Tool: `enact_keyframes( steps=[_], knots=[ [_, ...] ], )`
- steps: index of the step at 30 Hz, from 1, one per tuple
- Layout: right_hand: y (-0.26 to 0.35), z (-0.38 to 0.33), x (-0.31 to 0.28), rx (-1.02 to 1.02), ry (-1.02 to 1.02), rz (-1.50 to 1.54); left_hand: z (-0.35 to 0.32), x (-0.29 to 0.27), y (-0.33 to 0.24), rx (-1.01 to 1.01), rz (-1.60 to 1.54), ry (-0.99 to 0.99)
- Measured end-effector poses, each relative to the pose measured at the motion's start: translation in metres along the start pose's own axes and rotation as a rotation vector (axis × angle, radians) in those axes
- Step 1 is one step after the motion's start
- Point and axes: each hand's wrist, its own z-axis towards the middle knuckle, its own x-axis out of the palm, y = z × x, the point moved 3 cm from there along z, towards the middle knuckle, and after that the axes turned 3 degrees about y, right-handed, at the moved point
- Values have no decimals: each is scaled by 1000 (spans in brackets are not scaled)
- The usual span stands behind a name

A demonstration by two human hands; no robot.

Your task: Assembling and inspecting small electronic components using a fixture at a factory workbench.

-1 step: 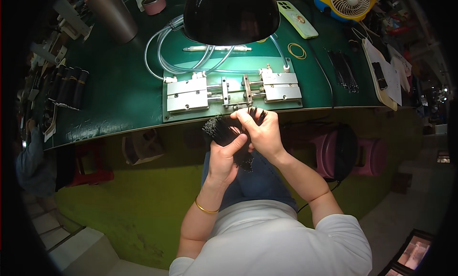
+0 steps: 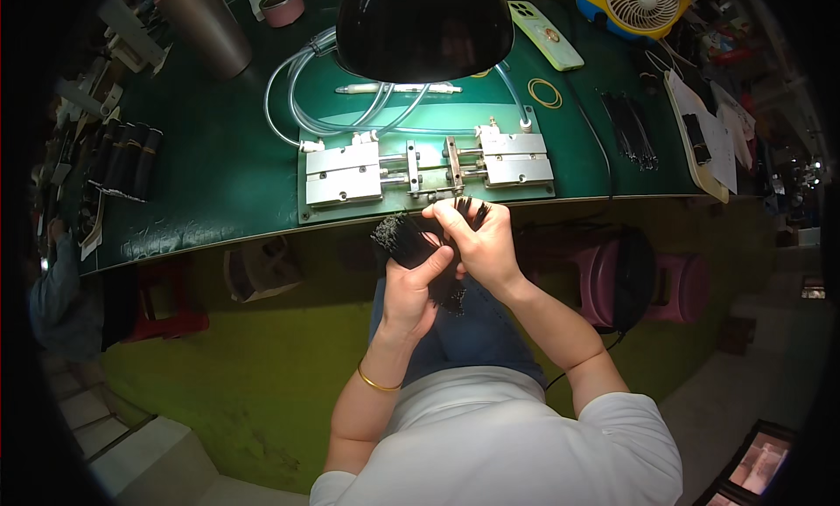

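A thick bundle of thin black wires [image 2: 402, 241] is gripped in my left hand [image 2: 415, 289], its cut ends fanned toward the upper left and its other ends hanging below my palm. Close beside it, my right hand [image 2: 482, 246] is closed, with several black wire ends poking out above its fingers. Its thumb and forefinger pinch near the front edge of the bench. Just beyond my hands sits a metal fixture with a left silver block [image 2: 344, 174], a right silver block [image 2: 516, 160] and small upright jaws between them.
A black lamp head [image 2: 426, 29] hangs over the green bench [image 2: 223, 169]. Clear air hoses [image 2: 302, 104], a pen [image 2: 398, 90] and a phone [image 2: 547, 35] lie behind the fixture. More black wires [image 2: 628, 130] lie at right, black bundles [image 2: 131, 160] at left. A person's sleeve [image 2: 54, 283] shows far left.
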Motion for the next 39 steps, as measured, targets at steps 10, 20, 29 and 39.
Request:
enact_keyframes(
  steps=[10, 20, 29, 39],
  knots=[
    [-1, 2, -2, 0, -12, -10, 2, 1, 2, 11, -35, 50],
    [-3, 5, -3, -6, -19, -9, 3, 3, 1, 10, -10, 27],
    [0, 2, -4, 23, -33, 3, 1, 5, 2, -4, -41, -5],
    [4, -2, 1, -31, -7, 9, -3, 6, 0, 16, -56, -13]
  ],
)
